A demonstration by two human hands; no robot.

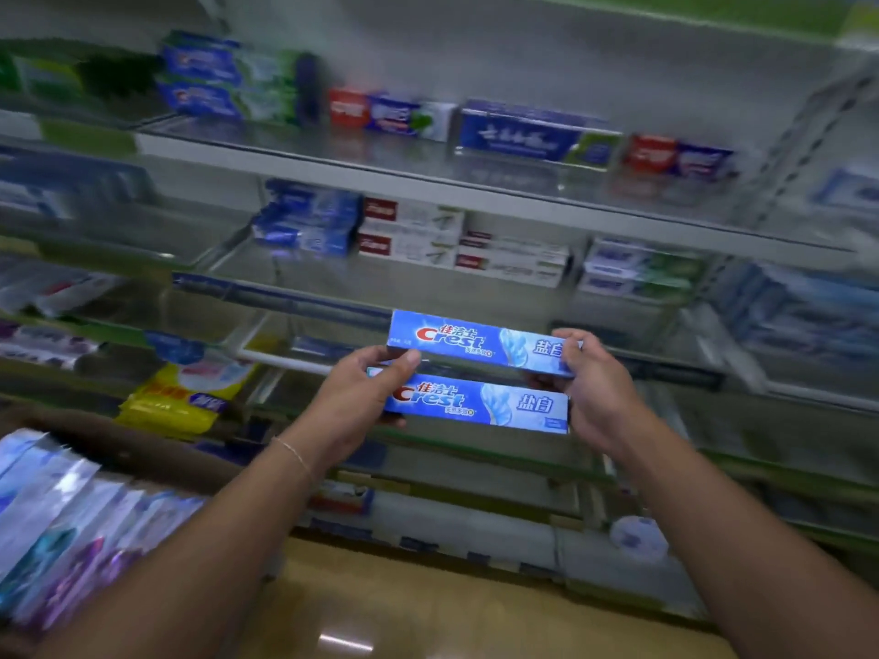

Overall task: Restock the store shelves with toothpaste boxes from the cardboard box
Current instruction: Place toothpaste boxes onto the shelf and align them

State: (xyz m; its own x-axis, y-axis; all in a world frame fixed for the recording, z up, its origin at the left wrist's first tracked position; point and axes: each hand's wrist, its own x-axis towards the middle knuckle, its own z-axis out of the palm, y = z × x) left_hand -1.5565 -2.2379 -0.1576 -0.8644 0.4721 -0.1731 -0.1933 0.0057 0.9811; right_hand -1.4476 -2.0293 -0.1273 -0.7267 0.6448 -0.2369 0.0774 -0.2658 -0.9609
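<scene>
So both hands grasp the two toothpaste boxes (478,373) by the ends — left hand (352,397), right hand (594,387) — stacked between the grips, near the shelf (295,359) edge. Likely light, stiff thin card, glossy; hold ends, don't crush.

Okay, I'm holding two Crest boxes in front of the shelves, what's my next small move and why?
Probably carry both forward and set them on the shelf just behind them. Your left hand and right hand grip the ends of the upper Crest box and lower Crest box, and bare space shows there.
</scene>
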